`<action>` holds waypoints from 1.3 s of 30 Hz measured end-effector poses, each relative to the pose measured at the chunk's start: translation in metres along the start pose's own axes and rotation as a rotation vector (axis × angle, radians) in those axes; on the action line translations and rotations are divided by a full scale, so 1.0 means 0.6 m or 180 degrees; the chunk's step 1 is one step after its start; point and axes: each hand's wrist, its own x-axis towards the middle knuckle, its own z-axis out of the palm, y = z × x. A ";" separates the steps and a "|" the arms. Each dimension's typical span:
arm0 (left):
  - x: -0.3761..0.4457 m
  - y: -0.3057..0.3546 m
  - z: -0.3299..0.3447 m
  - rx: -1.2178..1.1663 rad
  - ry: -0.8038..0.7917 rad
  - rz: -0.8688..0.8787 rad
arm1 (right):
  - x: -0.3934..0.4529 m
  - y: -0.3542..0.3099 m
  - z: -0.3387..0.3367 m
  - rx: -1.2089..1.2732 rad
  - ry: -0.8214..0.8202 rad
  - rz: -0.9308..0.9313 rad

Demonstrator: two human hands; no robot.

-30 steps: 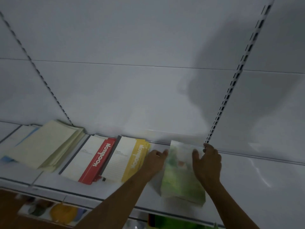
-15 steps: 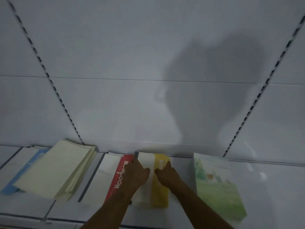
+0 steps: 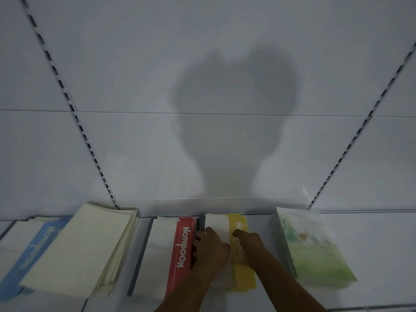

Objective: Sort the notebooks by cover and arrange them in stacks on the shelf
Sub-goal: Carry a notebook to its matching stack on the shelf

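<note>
- White shelf point(image 3: 371, 255) under a white back panel point(image 3: 202, 64), with slotted uprights point(image 3: 74, 113) slanting at either side and a head-shaped shadow point(image 3: 231, 131) on the panel.
- Yellow stack point(image 3: 242, 273) lies mid-shelf, and both hands are on it.
- Left hand point(image 3: 209, 248) lies on the stack's white part, its fingers curled over the left edge against the red stack point(image 3: 180, 248).
- Right hand point(image 3: 247, 243) rests on the yellow band; whether its fingers grip I cannot tell.
- Red stack sits just left of the yellow one, touching it.
- Cream stack point(image 3: 81, 253) lies further left, fanned and skewed, overlapping a blue stack point(image 3: 33, 251) at the far left.
- Green stack point(image 3: 313, 251) lies to the right, apart from the yellow one.
</note>
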 end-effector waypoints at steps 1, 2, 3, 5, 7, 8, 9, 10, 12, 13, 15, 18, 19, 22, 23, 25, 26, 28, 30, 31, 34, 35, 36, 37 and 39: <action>-0.002 0.002 -0.001 -0.0089 0.0032 -0.0036 | 0.003 -0.001 -0.004 0.0017 -0.0118 0.0066; -0.002 0.001 -0.002 -0.0205 0.0049 -0.0046 | 0.004 -0.001 -0.009 0.0022 -0.0219 0.0156; -0.002 0.001 -0.003 -0.0344 0.0095 -0.0030 | 0.007 0.000 -0.014 0.0087 -0.0307 0.0194; 0.003 -0.006 -0.004 -0.0669 0.0181 -0.0002 | 0.000 0.000 -0.026 0.0245 -0.0425 0.0072; 0.015 -0.011 -0.008 -0.1099 0.0160 -0.0096 | -0.012 -0.005 -0.036 0.0347 -0.0494 -0.0245; 0.020 -0.011 -0.013 -0.1413 0.0097 -0.0192 | -0.022 -0.010 -0.042 0.0361 -0.0467 -0.0444; 0.021 -0.009 -0.021 -0.1770 0.0039 -0.0265 | -0.028 -0.013 -0.050 0.0357 -0.0403 -0.0682; 0.021 -0.006 -0.031 -0.2125 -0.0008 -0.0256 | -0.035 -0.020 -0.058 0.0335 -0.0317 -0.0920; 0.010 0.004 -0.051 -0.2696 -0.0223 0.0110 | -0.046 -0.031 -0.077 0.0436 -0.0220 -0.1346; 0.002 0.012 -0.060 -0.2855 -0.0312 0.0384 | -0.054 -0.037 -0.084 0.0550 -0.0215 -0.1562; -0.017 0.022 -0.070 -0.3019 -0.0215 0.0764 | -0.063 -0.042 -0.089 0.0777 -0.0303 -0.1939; -0.046 0.022 -0.071 -0.3248 0.0079 0.0906 | -0.060 -0.029 -0.088 0.0906 -0.0488 -0.2277; -0.057 0.016 -0.069 -0.3227 0.0086 0.0952 | -0.056 -0.019 -0.089 0.0921 -0.0529 -0.2336; -0.080 -0.003 -0.062 -0.3054 0.0024 0.1348 | -0.048 0.015 -0.102 0.0904 -0.0652 -0.2374; -0.084 -0.005 -0.061 -0.2901 0.0057 0.1485 | -0.050 0.023 -0.105 0.0951 -0.0734 -0.2397; -0.087 -0.002 -0.055 -0.2802 0.0099 0.1750 | -0.051 0.034 -0.109 0.1016 -0.0852 -0.2530; -0.088 0.000 -0.051 -0.2850 0.0071 0.1785 | -0.053 0.035 -0.109 0.1025 -0.0869 -0.2573; -0.094 0.010 -0.046 -0.2893 -0.0072 0.1701 | -0.060 0.029 -0.112 0.1048 -0.0854 -0.2541; -0.101 0.016 -0.047 -0.2892 -0.0156 0.1658 | -0.064 0.023 -0.114 0.0956 -0.0798 -0.2523; -0.103 0.017 -0.050 -0.2880 -0.0111 0.1661 | -0.064 0.022 -0.114 0.0896 -0.0790 -0.2492; -0.105 0.015 -0.058 -0.2832 0.0033 0.1674 | -0.052 0.033 -0.112 0.0860 -0.0818 -0.2319; -0.106 0.012 -0.057 -0.2820 0.0072 0.1649 | -0.049 0.039 -0.112 0.0845 -0.0843 -0.2283; -0.106 0.009 -0.055 -0.2835 0.0104 0.1611 | -0.047 0.045 -0.111 0.0861 -0.0853 -0.2258; -0.107 0.007 -0.053 -0.2853 0.0111 0.1587 | -0.046 0.049 -0.111 0.0906 -0.0840 -0.2279; -0.109 0.008 -0.049 -0.2915 0.0020 0.1556 | -0.051 0.046 -0.109 0.0986 -0.0787 -0.2271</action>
